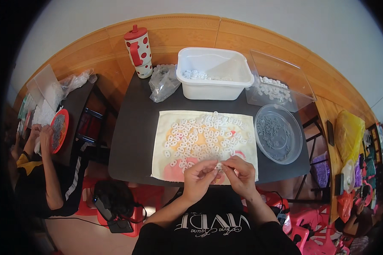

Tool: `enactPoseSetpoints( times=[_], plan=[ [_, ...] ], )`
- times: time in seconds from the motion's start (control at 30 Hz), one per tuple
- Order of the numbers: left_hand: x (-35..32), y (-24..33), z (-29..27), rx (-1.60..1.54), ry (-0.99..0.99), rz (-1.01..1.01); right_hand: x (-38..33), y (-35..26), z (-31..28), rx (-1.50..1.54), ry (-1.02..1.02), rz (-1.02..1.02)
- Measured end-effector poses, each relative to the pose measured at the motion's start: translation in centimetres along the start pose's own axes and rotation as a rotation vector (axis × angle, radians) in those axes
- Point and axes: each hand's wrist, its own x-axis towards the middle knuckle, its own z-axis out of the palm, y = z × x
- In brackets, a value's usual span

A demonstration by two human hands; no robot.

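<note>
Near the front edge of the cloth (161, 144), my left hand (197, 179) pinches a small white plastic piece (218, 166). My right hand (242, 175) meets it there, fingertips pressed together at the same piece; whether they also hold a second small part is hidden. Just beyond my hands, many small white oval pieces with two holes (181, 148) lie scattered over the cream cloth with its pink and yellow print. To the right stands a round clear tub (297, 146) with small dark grey parts (274, 131) in it.
At the back of the dark table (132, 123) stand a white bin (212, 91) with white pieces, a clear plastic bag (164, 83), a red-dotted tumbler (139, 53) and a clear box (270, 100) of white pieces. On the left, another person's hands (41, 131) work beside a red tray (64, 138).
</note>
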Motion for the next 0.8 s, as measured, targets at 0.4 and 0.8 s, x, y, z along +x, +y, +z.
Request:
enactPoseSetpoints(
  times=[0.4, 0.8],
  plan=[
    [0.0, -1.0, -0.4, 0.074, -0.035, 0.071, -1.0, 0.5, 0.3, 0.063, 0.006, 0.098],
    [1.1, -0.5, -0.6, 1.070, -0.091, 0.503, -1.0, 2.5, -0.2, -0.273, -0.166, -0.139]
  ],
)
